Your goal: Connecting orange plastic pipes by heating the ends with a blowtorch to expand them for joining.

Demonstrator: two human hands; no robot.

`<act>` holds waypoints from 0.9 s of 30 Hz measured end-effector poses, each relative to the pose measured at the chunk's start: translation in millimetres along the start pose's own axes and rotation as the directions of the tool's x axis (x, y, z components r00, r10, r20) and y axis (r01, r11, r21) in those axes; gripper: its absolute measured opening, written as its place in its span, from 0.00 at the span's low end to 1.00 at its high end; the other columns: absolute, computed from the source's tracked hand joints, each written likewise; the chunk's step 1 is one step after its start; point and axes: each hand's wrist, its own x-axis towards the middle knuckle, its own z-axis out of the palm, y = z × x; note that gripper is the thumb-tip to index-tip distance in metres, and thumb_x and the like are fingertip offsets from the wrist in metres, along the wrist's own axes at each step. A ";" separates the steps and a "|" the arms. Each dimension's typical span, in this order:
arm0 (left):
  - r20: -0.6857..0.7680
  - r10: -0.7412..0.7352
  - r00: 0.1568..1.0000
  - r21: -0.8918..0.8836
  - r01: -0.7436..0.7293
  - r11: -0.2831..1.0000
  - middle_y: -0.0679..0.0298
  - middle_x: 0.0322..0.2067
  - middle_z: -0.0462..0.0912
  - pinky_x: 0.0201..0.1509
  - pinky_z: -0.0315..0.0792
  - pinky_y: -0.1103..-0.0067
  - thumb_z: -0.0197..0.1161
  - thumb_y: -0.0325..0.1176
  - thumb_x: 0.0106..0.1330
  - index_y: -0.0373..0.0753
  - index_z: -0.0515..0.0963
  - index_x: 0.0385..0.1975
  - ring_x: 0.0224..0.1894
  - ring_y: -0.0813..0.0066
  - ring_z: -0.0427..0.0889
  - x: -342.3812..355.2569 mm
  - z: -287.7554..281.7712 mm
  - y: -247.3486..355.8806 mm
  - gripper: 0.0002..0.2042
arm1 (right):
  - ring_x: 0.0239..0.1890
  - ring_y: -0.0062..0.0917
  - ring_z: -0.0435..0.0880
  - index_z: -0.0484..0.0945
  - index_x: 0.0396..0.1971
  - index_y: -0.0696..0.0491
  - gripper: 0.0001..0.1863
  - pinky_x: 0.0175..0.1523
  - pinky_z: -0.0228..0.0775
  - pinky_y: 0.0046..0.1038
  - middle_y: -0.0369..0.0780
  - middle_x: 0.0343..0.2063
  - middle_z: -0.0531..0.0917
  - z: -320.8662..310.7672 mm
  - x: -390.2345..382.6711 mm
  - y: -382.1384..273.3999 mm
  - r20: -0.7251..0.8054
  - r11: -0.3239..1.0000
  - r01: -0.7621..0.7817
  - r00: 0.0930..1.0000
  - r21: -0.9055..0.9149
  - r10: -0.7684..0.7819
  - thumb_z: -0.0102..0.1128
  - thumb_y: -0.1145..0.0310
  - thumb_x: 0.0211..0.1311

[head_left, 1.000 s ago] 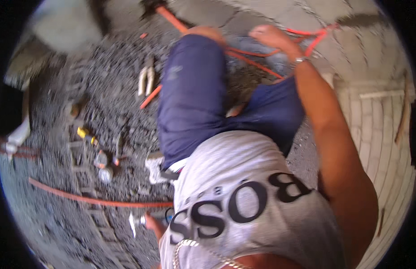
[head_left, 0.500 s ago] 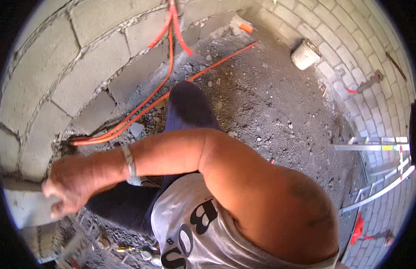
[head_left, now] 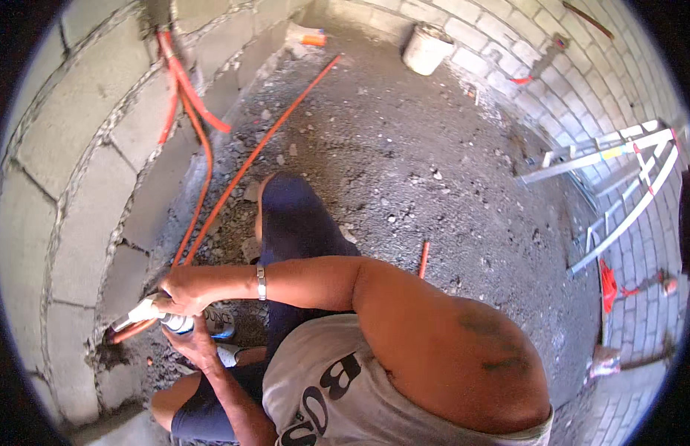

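My right hand is closed around a small hand tool with a silver tapered nozzle and a pale body. Just below, my left hand is closed on its white and blue cylindrical lower part. The nozzle points left, close to the orange conduit at a broken hole in the foot of the block wall. My fingers hide much of the tool, so I cannot tell its exact kind. Two long orange conduits, one curved and one straight, run away from behind my right hand.
The grey block wall rises close on my left. Gravelly soil covers the floor, with a short orange pipe piece on it. A white bucket stands at the back wall; a metal stepladder is at the right.
My view has swung left and down. My right hand, earlier reaching alone to the far left, now holds the tool at the conduits. My left hand has come into view on it.
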 end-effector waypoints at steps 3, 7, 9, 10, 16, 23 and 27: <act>0.063 -0.030 0.998 -0.116 0.037 0.993 0.51 0.49 0.76 0.55 0.70 0.70 0.79 0.44 0.48 0.28 0.67 0.55 0.49 0.66 0.76 3.1 5.9 -6.5 0.39 | 0.14 0.25 0.80 0.77 0.19 0.62 0.32 0.21 0.74 0.29 0.41 0.13 0.79 -19.9 -4.7 7.0 0.388 0.863 -0.313 0.909 0.396 0.152 0.42 0.48 0.70; 0.185 0.012 0.983 -0.066 0.000 0.998 0.61 0.42 0.79 0.47 0.74 0.74 0.74 0.32 0.51 0.34 0.71 0.51 0.44 0.72 0.78 7.7 28.5 -5.1 0.27 | 0.27 0.37 0.84 0.81 0.29 0.57 0.22 0.34 0.74 0.38 0.48 0.24 0.83 -23.5 2.3 44.5 0.291 0.996 0.050 0.956 -0.074 -0.026 0.50 0.51 0.65; 0.151 -0.032 0.988 -0.075 0.044 0.996 0.60 0.42 0.81 0.46 0.75 0.72 0.74 0.35 0.50 0.35 0.72 0.49 0.42 0.69 0.80 5.6 31.4 1.0 0.27 | 0.31 0.44 0.84 0.83 0.37 0.52 0.18 0.37 0.74 0.41 0.48 0.28 0.84 -44.2 -3.9 20.0 0.247 0.970 -0.013 0.966 -0.241 0.074 0.58 0.52 0.60; 0.183 -0.107 0.977 0.017 0.106 0.994 0.58 0.42 0.81 0.47 0.76 0.70 0.75 0.38 0.48 0.34 0.71 0.49 0.43 0.69 0.80 7.0 36.0 4.5 0.29 | 0.30 0.45 0.83 0.82 0.37 0.53 0.19 0.36 0.74 0.42 0.49 0.28 0.83 -41.9 -7.3 32.9 0.113 0.972 0.058 0.993 -0.226 -0.033 0.60 0.52 0.59; 0.211 -0.025 0.977 -0.092 0.045 0.995 0.53 0.44 0.81 0.52 0.75 0.72 0.76 0.36 0.45 0.30 0.67 0.53 0.47 0.68 0.81 0.4 11.6 23.9 0.35 | 0.40 0.46 0.82 0.71 0.53 0.56 0.29 0.43 0.75 0.41 0.52 0.38 0.82 -31.0 -2.9 31.5 0.153 0.939 0.288 0.953 -0.189 -0.261 0.67 0.57 0.56; 0.226 0.050 0.973 -0.423 0.052 0.904 0.60 0.48 0.77 0.59 0.71 0.73 0.76 0.30 0.46 0.34 0.60 0.61 0.51 0.71 0.77 -13.8 2.6 23.5 0.41 | 0.39 0.36 0.83 0.71 0.55 0.57 0.32 0.46 0.76 0.34 0.46 0.43 0.82 18.5 23.4 36.9 0.209 0.883 0.425 0.862 0.200 -0.463 0.71 0.59 0.52; 0.350 0.065 0.935 -0.404 0.088 0.910 0.53 0.53 0.75 0.62 0.68 0.71 0.75 0.34 0.44 0.32 0.53 0.66 0.56 0.63 0.75 -3.2 -7.8 18.7 0.48 | 0.40 0.33 0.83 0.72 0.52 0.59 0.30 0.46 0.76 0.32 0.44 0.42 0.80 19.5 27.1 37.3 0.222 0.905 0.332 0.892 0.266 -0.393 0.71 0.59 0.52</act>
